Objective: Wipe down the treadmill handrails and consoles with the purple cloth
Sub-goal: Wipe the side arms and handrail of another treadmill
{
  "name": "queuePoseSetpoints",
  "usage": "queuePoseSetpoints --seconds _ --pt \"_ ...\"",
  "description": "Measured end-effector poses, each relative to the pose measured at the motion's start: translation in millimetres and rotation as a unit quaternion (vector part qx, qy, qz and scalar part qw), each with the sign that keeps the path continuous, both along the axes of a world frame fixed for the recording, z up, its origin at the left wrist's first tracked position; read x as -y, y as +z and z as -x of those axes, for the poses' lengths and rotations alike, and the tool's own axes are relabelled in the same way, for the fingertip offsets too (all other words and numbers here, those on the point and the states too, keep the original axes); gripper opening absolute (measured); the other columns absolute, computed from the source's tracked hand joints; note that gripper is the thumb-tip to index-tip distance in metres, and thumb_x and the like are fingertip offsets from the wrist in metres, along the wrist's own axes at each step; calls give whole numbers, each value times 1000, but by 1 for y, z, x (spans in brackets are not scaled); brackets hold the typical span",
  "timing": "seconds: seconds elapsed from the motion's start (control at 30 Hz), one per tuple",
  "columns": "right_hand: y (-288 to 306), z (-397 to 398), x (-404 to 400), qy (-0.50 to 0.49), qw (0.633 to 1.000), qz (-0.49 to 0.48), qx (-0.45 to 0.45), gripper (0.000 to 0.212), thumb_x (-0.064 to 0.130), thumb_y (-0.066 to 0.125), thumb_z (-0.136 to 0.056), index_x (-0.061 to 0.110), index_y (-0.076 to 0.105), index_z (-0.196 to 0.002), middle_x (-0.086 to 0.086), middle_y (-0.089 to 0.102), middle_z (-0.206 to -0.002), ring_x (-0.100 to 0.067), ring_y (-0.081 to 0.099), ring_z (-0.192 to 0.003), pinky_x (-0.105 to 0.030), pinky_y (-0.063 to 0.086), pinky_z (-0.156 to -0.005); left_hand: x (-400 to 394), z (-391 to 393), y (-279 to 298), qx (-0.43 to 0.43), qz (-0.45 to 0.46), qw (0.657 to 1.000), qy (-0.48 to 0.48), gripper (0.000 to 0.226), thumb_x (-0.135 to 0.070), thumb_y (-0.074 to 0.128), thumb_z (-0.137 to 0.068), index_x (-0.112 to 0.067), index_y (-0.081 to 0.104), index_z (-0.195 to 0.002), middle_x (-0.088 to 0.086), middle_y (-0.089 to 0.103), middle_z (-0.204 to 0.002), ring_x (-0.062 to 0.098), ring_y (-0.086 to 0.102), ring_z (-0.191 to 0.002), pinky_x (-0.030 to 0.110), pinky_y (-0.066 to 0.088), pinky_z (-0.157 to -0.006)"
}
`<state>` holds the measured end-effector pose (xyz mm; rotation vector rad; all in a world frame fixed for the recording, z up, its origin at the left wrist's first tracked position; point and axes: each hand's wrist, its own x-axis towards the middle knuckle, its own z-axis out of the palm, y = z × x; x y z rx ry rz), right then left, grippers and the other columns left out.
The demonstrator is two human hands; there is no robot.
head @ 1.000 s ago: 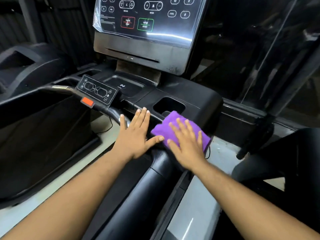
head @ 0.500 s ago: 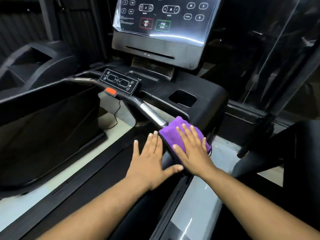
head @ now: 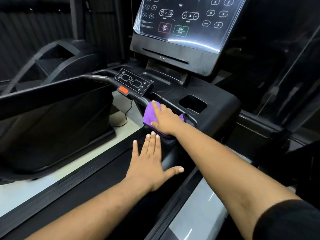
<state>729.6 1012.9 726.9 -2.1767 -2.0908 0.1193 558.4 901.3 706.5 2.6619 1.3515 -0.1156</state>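
Note:
The purple cloth (head: pixel 150 114) is draped over the treadmill's front handrail (head: pixel 138 99), just right of the small control pad (head: pixel 133 82). My right hand (head: pixel 167 119) lies on the cloth and presses it against the bar, index finger stretched forward; whether the other fingers curl round the bar is hidden. My left hand (head: pixel 150 163) lies flat with straight, spread fingers on the black right side rail (head: pixel 170 160), a little nearer to me than the cloth. The big touch console (head: pixel 187 19) stands above, covered in clear film.
A black tray with a cup holder recess (head: pixel 193 103) sits right of the cloth. An orange stop tab (head: pixel 123 90) hangs under the control pad. Another dark machine (head: pixel 52 66) stands to the left, and a glass wall (head: pixel 285 58) to the right.
My right hand slid the cloth left and forward from the side rail's top onto the front handrail. My left hand drew back along the side rail. My view shifted left.

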Motion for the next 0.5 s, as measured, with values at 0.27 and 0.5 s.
queuePoseSetpoints --seconds 0.27,0.5 --pt "8 -12 -25 -57 992 25 -107 84 61 47 -98 29 4 -164 -18 50 -150 -40 53 -130 -47 46 -104 5 3 6 -5 -16 1000 -2 126 -98 -6 -65 -12 -33 -153 2 -40 -162 16 -39 -148 56 -17 -123" --pt "17 -29 47 70 992 73 78 70 51 47 -104 46 7 -161 -4 8 -171 -39 50 -130 -44 47 -102 6 14 2 2 5 1000 -26 122 -97 0 -70 -14 -34 -152 1 -40 -161 15 -38 -148 55 -15 -124"
